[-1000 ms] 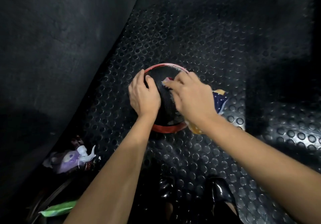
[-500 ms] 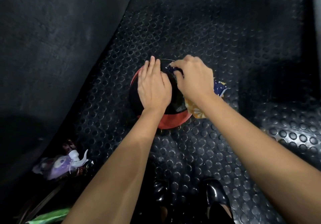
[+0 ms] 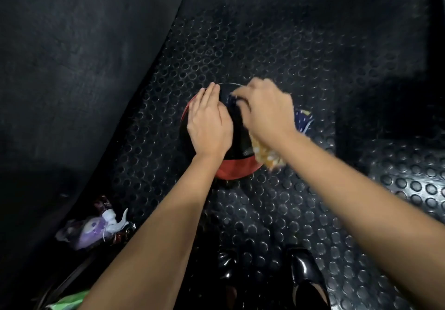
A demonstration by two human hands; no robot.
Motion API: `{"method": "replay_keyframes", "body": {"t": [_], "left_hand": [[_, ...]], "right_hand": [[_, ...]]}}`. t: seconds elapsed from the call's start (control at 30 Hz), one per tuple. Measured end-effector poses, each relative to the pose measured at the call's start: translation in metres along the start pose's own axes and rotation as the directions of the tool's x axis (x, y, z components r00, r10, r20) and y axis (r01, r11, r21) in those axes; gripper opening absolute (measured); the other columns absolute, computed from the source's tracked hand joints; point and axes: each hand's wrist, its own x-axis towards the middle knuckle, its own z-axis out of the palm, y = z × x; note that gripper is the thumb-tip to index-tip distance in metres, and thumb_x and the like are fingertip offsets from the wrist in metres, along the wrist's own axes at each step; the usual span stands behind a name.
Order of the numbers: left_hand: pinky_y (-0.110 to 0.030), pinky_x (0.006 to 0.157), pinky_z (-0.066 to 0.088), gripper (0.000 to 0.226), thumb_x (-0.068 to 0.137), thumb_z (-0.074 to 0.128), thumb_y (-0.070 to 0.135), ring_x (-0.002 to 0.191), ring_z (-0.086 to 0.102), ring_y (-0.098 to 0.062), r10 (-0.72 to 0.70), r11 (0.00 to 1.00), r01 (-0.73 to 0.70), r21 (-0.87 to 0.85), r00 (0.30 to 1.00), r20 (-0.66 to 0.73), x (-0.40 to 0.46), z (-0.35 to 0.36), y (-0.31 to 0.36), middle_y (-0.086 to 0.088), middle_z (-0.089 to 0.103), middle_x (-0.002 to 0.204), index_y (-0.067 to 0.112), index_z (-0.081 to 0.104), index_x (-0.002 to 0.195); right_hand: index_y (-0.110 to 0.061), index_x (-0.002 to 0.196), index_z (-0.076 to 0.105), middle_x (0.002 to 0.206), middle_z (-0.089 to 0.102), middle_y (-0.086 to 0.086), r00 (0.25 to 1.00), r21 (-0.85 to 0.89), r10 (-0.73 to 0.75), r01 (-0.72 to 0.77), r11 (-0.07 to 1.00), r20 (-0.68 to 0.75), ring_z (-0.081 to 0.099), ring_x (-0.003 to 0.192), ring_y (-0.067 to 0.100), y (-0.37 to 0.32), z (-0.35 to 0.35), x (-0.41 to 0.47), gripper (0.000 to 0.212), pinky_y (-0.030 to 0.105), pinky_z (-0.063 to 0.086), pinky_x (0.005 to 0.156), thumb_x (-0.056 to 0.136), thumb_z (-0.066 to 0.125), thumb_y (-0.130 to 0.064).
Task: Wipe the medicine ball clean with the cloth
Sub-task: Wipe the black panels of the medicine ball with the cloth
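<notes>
Bracing medicine ball (image 3: 237, 169) on studded floor mat (image 3: 277, 45) with flat left hand (image 3: 209, 126), fingers straight and together; right hand (image 3: 266, 110) fingers clamping cloth (image 3: 267, 156) against ball top.

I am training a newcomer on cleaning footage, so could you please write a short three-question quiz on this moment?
1. True or false: the left hand lies flat on the medicine ball.
2. Which hand holds the patterned cloth? A) left B) right
3. Fill in: the ball rests on a black ____ rubber mat.

Key: 1 true; 2 B; 3 studded.
</notes>
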Motion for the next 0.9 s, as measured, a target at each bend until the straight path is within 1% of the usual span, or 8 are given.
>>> {"method": "replay_keyframes", "body": {"t": [0.1, 0.23, 0.27, 0.4, 0.57, 0.7, 0.83, 0.9], "left_hand": [[-0.029, 0.115, 0.017, 0.051, 0.092, 0.027, 0.02, 0.138, 0.036, -0.017, 0.007, 0.999, -0.006, 0.032, 1.0, -0.021, -0.006, 0.004, 0.006, -0.002, 0.048, 0.143, 0.009, 0.051, 0.136], [-0.027, 0.114, 0.017, 0.051, 0.092, 0.027, 0.02, 0.138, 0.036, -0.016, 0.0, 1.0, 0.001, 0.028, 1.0, -0.012, -0.005, 0.003, 0.004, -0.001, 0.049, 0.142, 0.01, 0.052, 0.136], [-0.027, 0.114, 0.016, 0.051, 0.092, 0.027, 0.02, 0.137, 0.037, -0.016, 0.005, 1.0, -0.005, 0.016, 1.0, -0.016, -0.005, 0.002, 0.003, -0.001, 0.05, 0.142, 0.01, 0.052, 0.135], [-0.026, 0.114, 0.017, 0.049, 0.093, 0.029, 0.018, 0.136, 0.038, -0.016, -0.024, 1.0, 0.024, 0.007, 0.998, -0.051, -0.007, 0.004, 0.004, 0.001, 0.051, 0.141, 0.011, 0.054, 0.134], [-0.035, 0.116, 0.024, 0.051, 0.091, 0.027, 0.019, 0.136, 0.037, -0.014, -0.082, 0.995, 0.079, -0.055, 0.995, -0.053, -0.006, -0.004, -0.007, 0.003, 0.051, 0.141, 0.013, 0.054, 0.135], [-0.036, 0.115, 0.024, 0.052, 0.091, 0.026, 0.019, 0.137, 0.037, -0.015, -0.123, 0.991, 0.118, -0.067, 0.99, -0.075, -0.006, -0.004, -0.008, 0.003, 0.051, 0.141, 0.013, 0.053, 0.135], [-0.036, 0.115, 0.025, 0.054, 0.09, 0.025, 0.019, 0.137, 0.037, -0.015, -0.124, 0.991, 0.12, -0.058, 0.99, -0.066, -0.007, -0.005, -0.008, 0.003, 0.051, 0.141, 0.013, 0.053, 0.135], [-0.036, 0.115, 0.025, 0.052, 0.091, 0.026, 0.019, 0.137, 0.037, -0.015, -0.103, 0.993, 0.099, -0.057, 0.993, -0.059, -0.008, -0.004, -0.008, 0.003, 0.05, 0.142, 0.013, 0.052, 0.136]], "right_hand": [[-0.027, 0.122, 0.06, 0.12, 0.057, 0.004, 0.993, -0.003, 0.12, -0.12, 0.993, 0.02, 0.05, 0.112, 0.024, 0.005, -0.003, 0.02, 0.029, 0.036, 0.044, 0.079, 0.096, 0.047, -0.023], [-0.028, 0.122, 0.06, 0.115, 0.057, 0.002, 0.997, 0.063, -0.078, 0.078, 0.995, -0.001, 0.049, 0.111, 0.022, -0.003, 0.002, -0.018, 0.03, 0.033, 0.038, 0.068, 0.096, 0.047, -0.026], [-0.029, 0.123, 0.06, 0.115, 0.057, 0.001, 0.997, 0.067, -0.072, 0.072, 0.995, -0.009, 0.049, 0.111, 0.022, 0.002, 0.0, -0.017, 0.03, 0.032, 0.037, 0.068, 0.097, 0.046, -0.027], [-0.031, 0.126, 0.057, 0.118, 0.056, 0.001, 0.993, 0.039, 0.116, -0.114, 0.993, -0.03, 0.048, 0.113, 0.021, 0.012, 0.003, -0.002, 0.032, 0.035, 0.042, 0.075, 0.097, 0.045, -0.027], [-0.024, 0.11, 0.069, 0.09, 0.062, 0.003, 0.986, 0.087, -0.094, 0.107, 0.99, -0.134, 0.059, 0.089, 0.025, 0.002, 0.011, -0.035, 0.025, 0.029, 0.041, 0.05, 0.086, 0.064, -0.018], [-0.028, 0.119, 0.063, 0.103, 0.059, 0.001, 0.987, 0.101, 0.125, -0.115, 0.988, -0.105, 0.052, 0.103, 0.023, 0.003, 0.015, -0.021, 0.028, 0.033, 0.042, 0.062, 0.094, 0.052, -0.022], [-0.022, 0.106, 0.07, 0.084, 0.061, 0.003, 0.977, 0.043, -0.097, 0.107, 0.993, -0.19, 0.059, 0.081, 0.024, -0.008, 0.021, -0.043, 0.023, 0.028, 0.04, 0.048, 0.084, 0.064, -0.015], [-0.025, 0.111, 0.069, 0.09, 0.061, 0.003, 0.99, 0.07, -0.043, 0.053, 0.996, -0.134, 0.058, 0.089, 0.025, 0.002, 0.014, -0.031, 0.025, 0.03, 0.04, 0.052, 0.089, 0.058, -0.019]]}}
